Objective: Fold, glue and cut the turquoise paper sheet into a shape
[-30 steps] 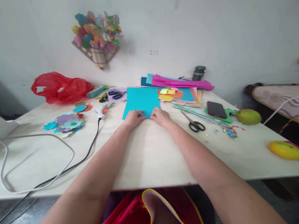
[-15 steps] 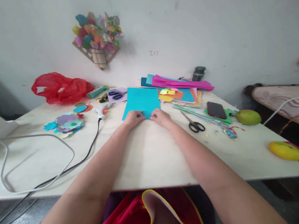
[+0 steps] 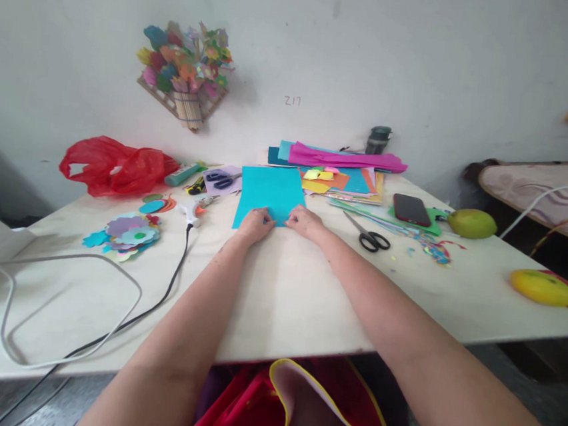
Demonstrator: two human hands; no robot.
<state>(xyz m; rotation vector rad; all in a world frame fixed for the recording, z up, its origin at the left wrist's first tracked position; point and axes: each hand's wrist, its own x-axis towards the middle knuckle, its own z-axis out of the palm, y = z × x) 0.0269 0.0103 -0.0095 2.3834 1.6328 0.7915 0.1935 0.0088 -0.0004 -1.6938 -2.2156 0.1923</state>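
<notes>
A sheet of bright blue paper (image 3: 272, 188) lies flat on the white table in front of me. My left hand (image 3: 257, 225) pinches its near edge, left of the middle, with the fingers closed. A short way to the right, my right hand (image 3: 306, 223) has its fingers closed on the same edge near the corner. Whether the edge is folded under my fingertips is too small to tell. Black-handled scissors (image 3: 372, 239) lie to the right of my right hand. Left of the paper rests a white glue gun (image 3: 191, 213) with a black cord.
Paper flowers (image 3: 132, 233) and a red plastic bag (image 3: 117, 167) are on the left, with a looped white cable (image 3: 79, 257). Coloured paper (image 3: 347, 181) is stacked behind. A phone (image 3: 411, 210), a green mango (image 3: 472, 223) and a yellow mango (image 3: 542, 287) sit to the right.
My left hand has shifted very slightly up along the paper's near edge, and my right fingers have curled a little. The paper has stayed in place.
</notes>
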